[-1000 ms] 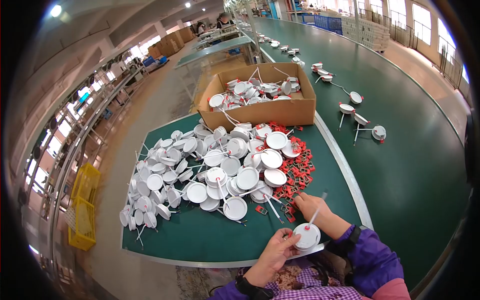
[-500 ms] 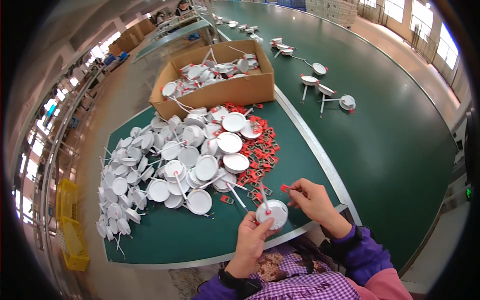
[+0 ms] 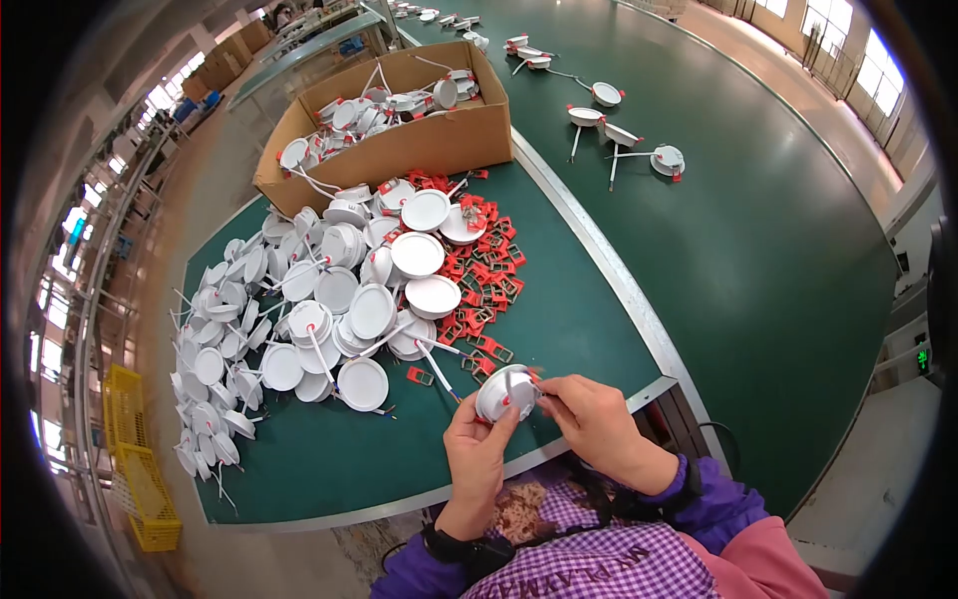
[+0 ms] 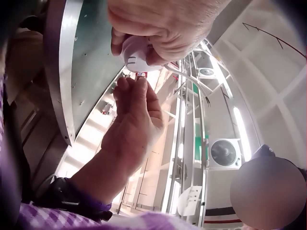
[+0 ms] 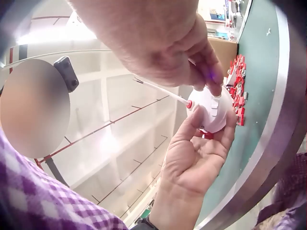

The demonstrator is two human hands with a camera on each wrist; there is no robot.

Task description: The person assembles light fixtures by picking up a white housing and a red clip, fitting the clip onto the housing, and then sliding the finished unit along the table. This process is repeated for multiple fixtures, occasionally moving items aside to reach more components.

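Observation:
The left hand (image 3: 475, 461) grips a round white lamp (image 3: 507, 395) by its edge, thumb on its back, near the table's front edge. Against the lamp's right side, the right hand (image 3: 611, 431) pinches a small red clip (image 3: 535, 376), mostly hidden by the fingertips. In the left wrist view a bit of red (image 4: 141, 74) shows between the lamp (image 4: 135, 53) and the right hand's fingertips. From the right wrist view, the lamp (image 5: 212, 109) has a white cable (image 5: 163, 91) and another red clip (image 5: 206, 135) beside the left hand's (image 5: 194, 160) fingers.
Many white lamps (image 3: 282, 367) are heaped on the green table, with loose red clips (image 3: 486, 270) right of them. Behind stands a cardboard box (image 3: 399, 147) of lamps. Past a metal rail (image 3: 599, 250), several lamps lie on the green belt (image 3: 738, 240). Yellow crates (image 3: 140, 479) stand left.
The right hand has come from the loose clips to the lamp's side, carrying a red clip. The left hand has turned the lamp. The head view has shifted.

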